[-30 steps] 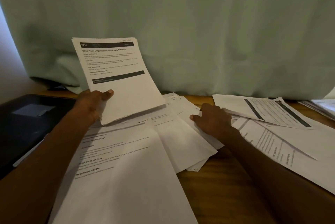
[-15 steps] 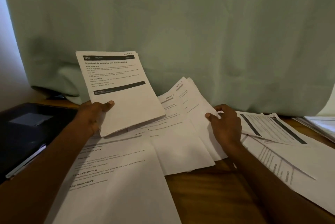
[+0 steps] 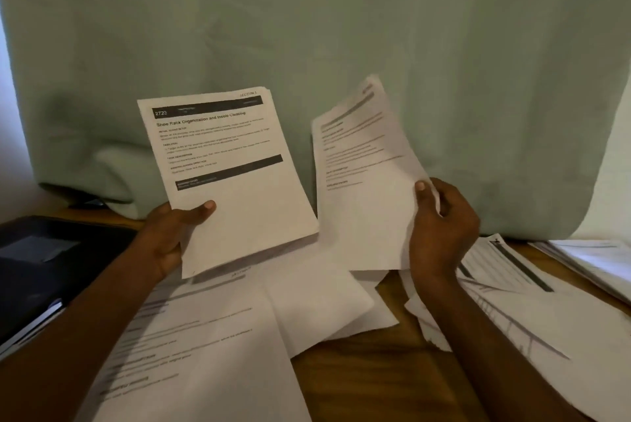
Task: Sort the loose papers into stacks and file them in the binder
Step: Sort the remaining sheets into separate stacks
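My left hand (image 3: 167, 237) grips a stack (image 3: 232, 182) by its lower edge, long axis upright. My right hand (image 3: 440, 227) pinches a sheet (image 3: 362, 189) just right of it, nearly parallel. More papers (image 3: 211, 336) cover the desk (image 3: 368, 377); the binder (image 3: 44, 268), far left, looks closed.

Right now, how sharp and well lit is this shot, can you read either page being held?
Head view: dim, even light with a bright strip at the left edge; the stack in the left hand is fairly sharp, its title reads Shoe Rack Organization and Insole Cleaning; the sheet pinched by the right hand is motion-blurred, its text unreadable; the wide lens bows the edges.
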